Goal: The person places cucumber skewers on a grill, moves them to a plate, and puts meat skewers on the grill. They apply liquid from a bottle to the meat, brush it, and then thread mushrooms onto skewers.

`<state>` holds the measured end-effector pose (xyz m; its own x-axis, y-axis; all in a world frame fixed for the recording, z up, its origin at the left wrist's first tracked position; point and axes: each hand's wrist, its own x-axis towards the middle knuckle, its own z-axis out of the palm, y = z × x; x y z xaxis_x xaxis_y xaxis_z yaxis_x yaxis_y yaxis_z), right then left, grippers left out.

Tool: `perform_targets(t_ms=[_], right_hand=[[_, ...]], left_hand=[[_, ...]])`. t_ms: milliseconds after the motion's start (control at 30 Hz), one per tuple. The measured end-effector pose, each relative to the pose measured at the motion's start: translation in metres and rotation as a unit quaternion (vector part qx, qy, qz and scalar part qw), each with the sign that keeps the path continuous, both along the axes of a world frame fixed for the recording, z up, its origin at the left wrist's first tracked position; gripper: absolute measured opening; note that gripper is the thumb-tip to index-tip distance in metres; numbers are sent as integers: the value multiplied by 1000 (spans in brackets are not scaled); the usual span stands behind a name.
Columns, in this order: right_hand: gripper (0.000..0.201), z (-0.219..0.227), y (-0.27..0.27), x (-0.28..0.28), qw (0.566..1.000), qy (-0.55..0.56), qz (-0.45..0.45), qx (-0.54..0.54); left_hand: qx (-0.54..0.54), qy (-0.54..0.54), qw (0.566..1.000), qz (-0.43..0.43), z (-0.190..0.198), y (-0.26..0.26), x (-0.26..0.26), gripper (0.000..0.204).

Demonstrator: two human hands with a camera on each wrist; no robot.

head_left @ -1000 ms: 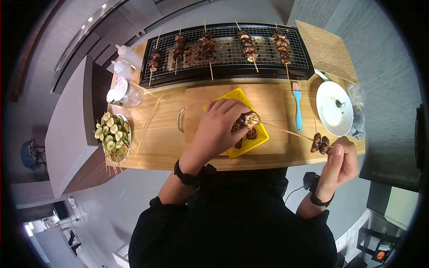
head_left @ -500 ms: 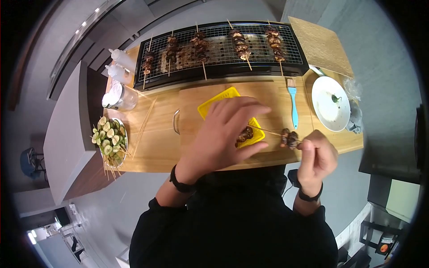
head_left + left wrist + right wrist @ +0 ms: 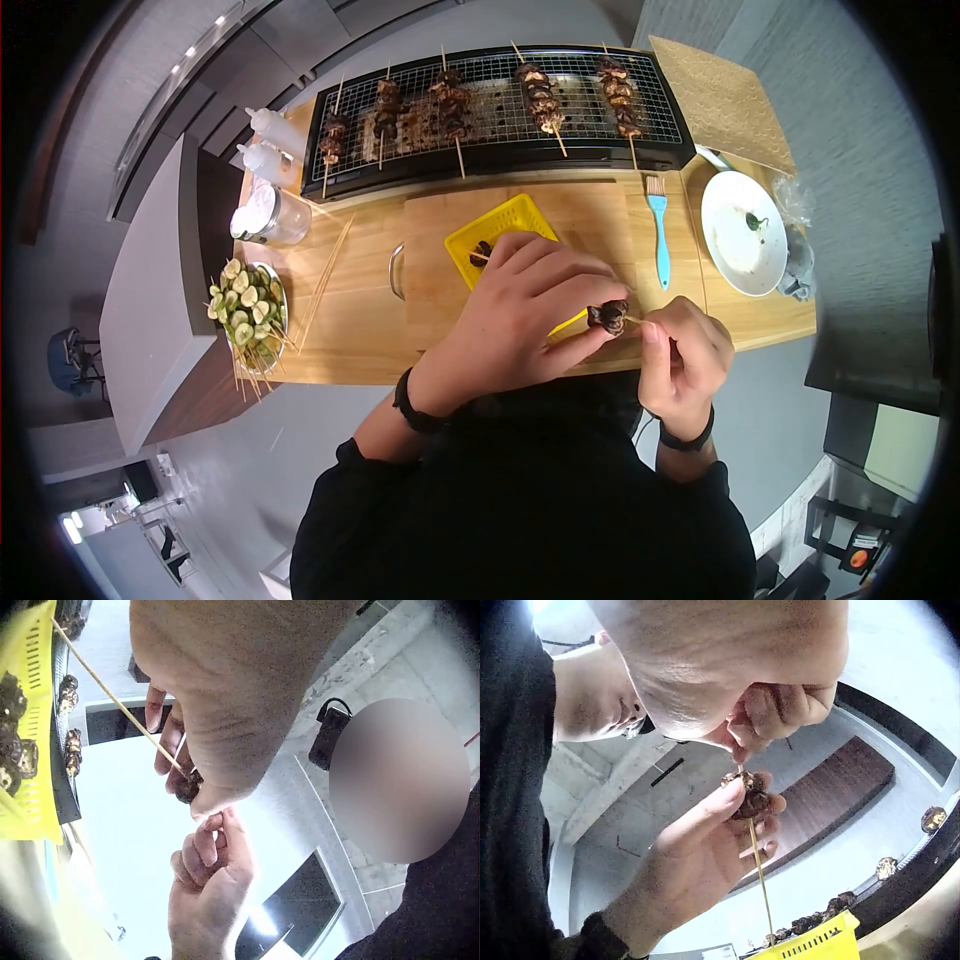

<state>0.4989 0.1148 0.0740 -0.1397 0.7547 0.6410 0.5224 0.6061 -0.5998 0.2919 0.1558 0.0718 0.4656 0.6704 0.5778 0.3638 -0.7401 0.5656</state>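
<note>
My left hand (image 3: 530, 315) pinches dark grilled pieces (image 3: 608, 317) on a bamboo skewer between thumb and fingers, over the right side of the yellow basket (image 3: 521, 212). The right hand (image 3: 690, 355) pinches the skewer's end just beyond those pieces. In the right wrist view, the bare skewer (image 3: 760, 880) runs from the pieces (image 3: 748, 796) down toward the yellow basket (image 3: 817, 943). Dark pieces (image 3: 15, 742) lie in the basket in the left wrist view. My left hand hides much of the basket in the head view.
Behind the wooden board (image 3: 425, 290) stands a black grill (image 3: 400, 165) with several loaded skewers. A blue brush (image 3: 661, 245) and a white pan (image 3: 740, 262) are to the right. Bottles (image 3: 268, 163), a jar (image 3: 285, 220) and a plate of green skewers (image 3: 245, 300) are on the left.
The right hand has moved left, bringing the skewer's end closer. My left hand let go of a piece near the basket, moved right, and now pinches the dark pieces at the right hand.
</note>
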Motion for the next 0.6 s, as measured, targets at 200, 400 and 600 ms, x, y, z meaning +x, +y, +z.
perform_targets(t_ms=[200,400,600], right_hand=[[10,-4,-3,5,1000,7,0,29],[25,-13,-19,37,991,111,-56,47],[31,-11,-30,80,955,247,-140,84]], left_hand=[[-2,0,1000,10,1,0,0,32],[-18,24,999,42,-12,8,-16,32],[-35,73,994,79,-30,13,-34,32]])
